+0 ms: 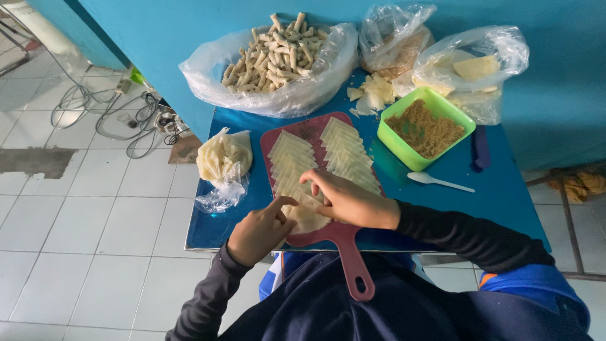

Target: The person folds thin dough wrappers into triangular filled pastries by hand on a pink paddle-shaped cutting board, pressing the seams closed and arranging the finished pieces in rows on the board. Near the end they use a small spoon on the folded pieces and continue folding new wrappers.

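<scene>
While both hands work low on the board, most of the risk sits at the table's edges and between crowded things. Far left, a knotted plastic bag of pale wrappers lies close to the left rim of the blue table, its loose tail nearly over the edge, so a nudge from a forearm could tip it to the tiled floor. Just right of it, the left hand is loosely curled with the index finger out, its tip touching the near edge of a pale dough sheet at the bottom of the red cutting board. The right hand lies flat, fingers together, pressing that same sheet; too hard a press could tear the thin dough or stick it to the board. Above, two rows of overlapped wrappers could slide out of order if a wrist brushes them. The board's handle juts past the table toward the person's lap, so a bump there could shift everything. Farther right, the green tub of brown crumbs and the white plastic spoon stand within sleeve reach and could be knocked.
</scene>
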Demonstrator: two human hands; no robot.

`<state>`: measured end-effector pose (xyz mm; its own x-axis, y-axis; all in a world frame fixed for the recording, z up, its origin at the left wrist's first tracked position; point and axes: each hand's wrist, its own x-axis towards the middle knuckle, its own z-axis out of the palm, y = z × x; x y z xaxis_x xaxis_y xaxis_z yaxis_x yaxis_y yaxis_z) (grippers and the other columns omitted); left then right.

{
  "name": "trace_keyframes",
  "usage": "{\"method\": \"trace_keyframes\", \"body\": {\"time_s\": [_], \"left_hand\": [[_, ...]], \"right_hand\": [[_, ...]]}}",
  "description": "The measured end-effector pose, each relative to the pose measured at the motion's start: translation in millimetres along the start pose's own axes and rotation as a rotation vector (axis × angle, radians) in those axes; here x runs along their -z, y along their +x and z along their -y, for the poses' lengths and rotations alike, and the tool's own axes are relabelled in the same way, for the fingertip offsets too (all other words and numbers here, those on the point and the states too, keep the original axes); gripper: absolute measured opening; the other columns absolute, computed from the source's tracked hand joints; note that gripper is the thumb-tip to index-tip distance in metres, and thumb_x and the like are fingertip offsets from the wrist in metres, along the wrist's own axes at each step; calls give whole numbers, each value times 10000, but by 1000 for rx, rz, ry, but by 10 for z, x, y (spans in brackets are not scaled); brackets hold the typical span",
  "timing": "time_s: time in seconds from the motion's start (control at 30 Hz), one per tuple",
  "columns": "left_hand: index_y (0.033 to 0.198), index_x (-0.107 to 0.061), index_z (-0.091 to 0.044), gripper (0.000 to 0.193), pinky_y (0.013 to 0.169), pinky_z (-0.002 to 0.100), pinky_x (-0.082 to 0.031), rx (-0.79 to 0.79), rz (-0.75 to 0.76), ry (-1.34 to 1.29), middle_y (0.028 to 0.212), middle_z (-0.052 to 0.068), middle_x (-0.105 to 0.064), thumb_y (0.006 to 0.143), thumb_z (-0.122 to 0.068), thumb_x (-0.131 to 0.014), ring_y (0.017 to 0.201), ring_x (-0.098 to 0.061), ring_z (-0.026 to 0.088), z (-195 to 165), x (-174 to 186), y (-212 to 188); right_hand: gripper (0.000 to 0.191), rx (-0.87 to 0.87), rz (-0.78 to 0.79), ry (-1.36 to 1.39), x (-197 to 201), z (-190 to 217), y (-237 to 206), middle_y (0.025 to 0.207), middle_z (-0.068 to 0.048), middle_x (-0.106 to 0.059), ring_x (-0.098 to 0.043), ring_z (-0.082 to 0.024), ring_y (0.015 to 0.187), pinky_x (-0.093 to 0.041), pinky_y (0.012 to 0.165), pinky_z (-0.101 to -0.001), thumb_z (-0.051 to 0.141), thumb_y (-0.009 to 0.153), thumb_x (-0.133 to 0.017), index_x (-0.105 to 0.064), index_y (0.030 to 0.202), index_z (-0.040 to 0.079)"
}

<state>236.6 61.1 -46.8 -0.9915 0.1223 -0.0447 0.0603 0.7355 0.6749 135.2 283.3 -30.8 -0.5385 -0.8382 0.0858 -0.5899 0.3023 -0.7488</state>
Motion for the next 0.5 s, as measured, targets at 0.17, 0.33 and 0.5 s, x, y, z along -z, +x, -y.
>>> {"method": "trace_keyframes", "body": {"time_s": [0.17,0.33,0.5], "left_hand": [[1272,-605,-229,384,617,352,-573,14,15,39,760,5,-750,896,-276,-670,698,-756,215,-3,-6,-1],[1288,-591,-234,395,624,354,-577,19,31,47,783,4,-756,904,-291,-663,715,-759,211,-19,22,-7],[1292,-590,-243,398,634,346,-586,35,61,45,792,-1,-762,904,-301,-660,723,-768,199,-51,38,-7]], "right_hand": [[610,19,20,22,-4,-31,-14,1002,-58,-541,-653,-160,767,-554,692,-313,-7,842,-741,-409,1338,123],[605,32,21,38,-2,-34,-7,992,-55,-535,-641,-148,788,-552,695,-309,-10,836,-744,-423,1331,119],[577,-3,41,41,9,-45,-4,988,-49,-531,-638,-151,762,-536,685,-308,0,845,-735,-434,1322,121]]}}
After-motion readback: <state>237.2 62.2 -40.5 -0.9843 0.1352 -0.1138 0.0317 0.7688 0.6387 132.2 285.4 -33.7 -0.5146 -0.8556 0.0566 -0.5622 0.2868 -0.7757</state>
